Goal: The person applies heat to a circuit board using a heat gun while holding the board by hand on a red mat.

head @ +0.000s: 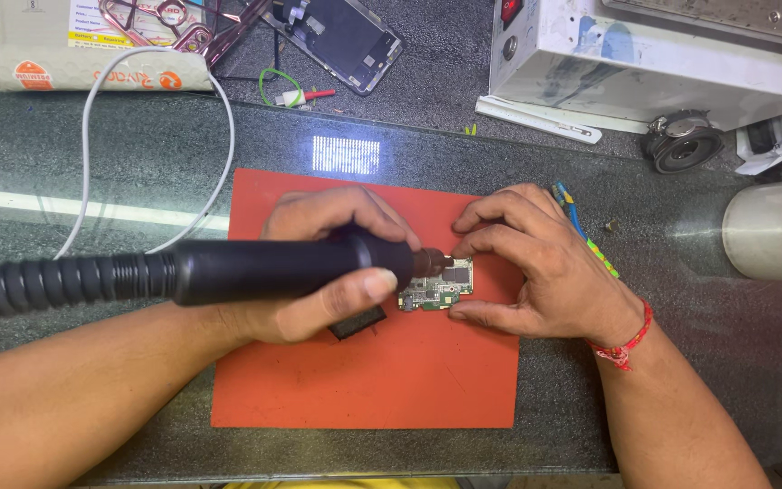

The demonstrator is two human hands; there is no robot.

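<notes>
Glass-topped bench (138, 172) carries an orange mat (364, 380). My left hand (337, 263) grips the black hot-air handle (273, 270); at 3 o'clock my right hand (536, 263) pinches the green circuit board (436, 290).

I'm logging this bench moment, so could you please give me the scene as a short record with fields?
left hand: left hand grips a black hot-air handpiece with a ribbed hose, nozzle at the board
right hand: right hand, red thread on the wrist, fingers steadying a small green circuit board
surface: orange mat on a dark glass-topped table
nearby: roll of clear tape at right; white machine behind; opened phone at top; white cable at left
</notes>
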